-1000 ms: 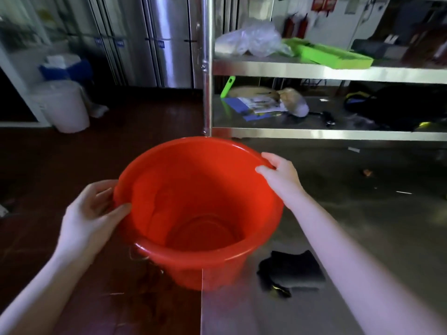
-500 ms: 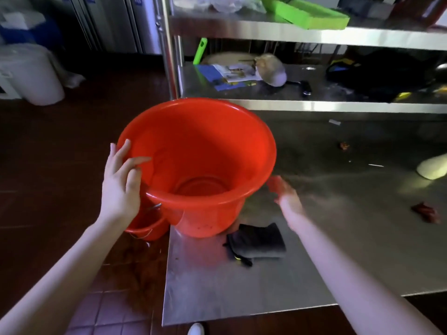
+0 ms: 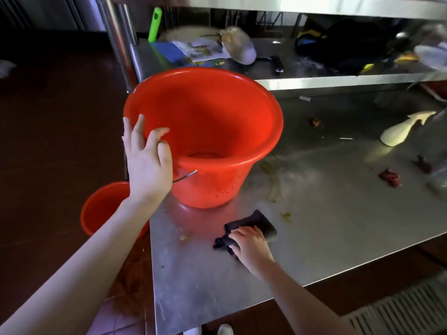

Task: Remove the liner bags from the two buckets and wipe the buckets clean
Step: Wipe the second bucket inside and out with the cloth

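Orange-red plastic fills the middle of the view: a large bucket stands upright near the left end of the steel counter, its mouth open toward the camera and no liner visible inside, with small perforations showing low on its outer wall. A thin wire handle hangs down at its near side. The left hand rests against the bucket's near-left rim, fingers spread and loosely curled over the edge, not clamped tight. The right hand lies on the counter in front of the bucket, palm down, its fingers closing on a dark cloth that lies crumpled just short of the bucket's base; whether the cloth has left the surface I cannot tell. A second bucket of the same colour sits lower, on the dark floor beside the counter's left edge, partly hidden behind the left forearm. Yellowish smears and crumbs mark the counter to the right of the big bucket, and a few reddish scraps lie farther right, near a pale cream object. Behind the bucket, a lower shelf holds papers, a green handle and dark bundled items.
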